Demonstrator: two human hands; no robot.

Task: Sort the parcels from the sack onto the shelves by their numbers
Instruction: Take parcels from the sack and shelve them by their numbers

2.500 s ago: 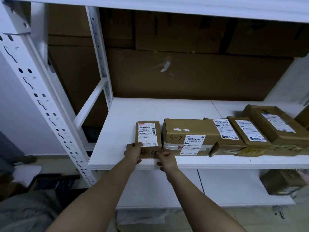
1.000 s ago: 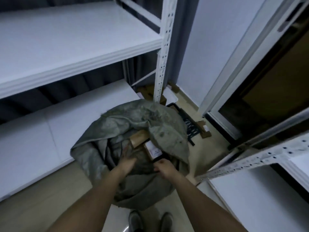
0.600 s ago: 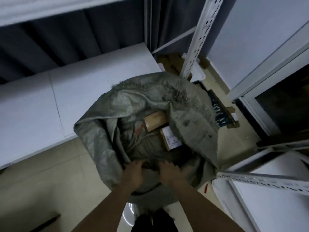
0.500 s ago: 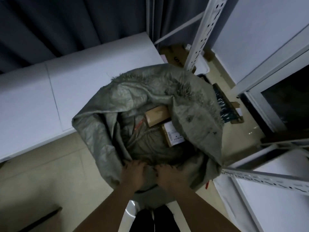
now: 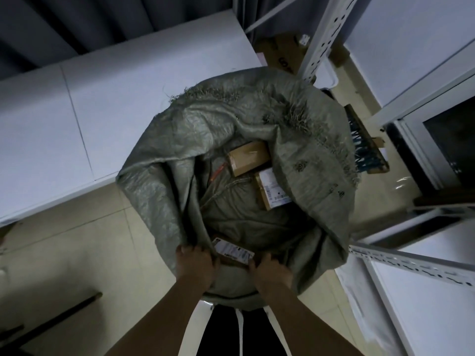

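Since the frame half a second earlier, a labelled parcel (image 5: 232, 251) has come up at the sack's near rim, between both hands; before, only sack cloth showed there. Left hand (image 5: 195, 263) has its fingers curled over the parcel's left end and the adjoining fold of the sack (image 5: 180, 140). Right hand (image 5: 270, 272) has its fingers curled at the parcel's right end, against the rim. Whether each hand grips the parcel alone or cloth with it cannot be told in this dim view. Parcel: brown, flat, with a white printed label facing up; its number is not legible. Two more boxes lie deeper in the sack: a plain brown box (image 5: 248, 158) and, just beside it, a labelled box (image 5: 273, 189). Sack stands open on the floor between the white shelves (image 5: 77, 104).
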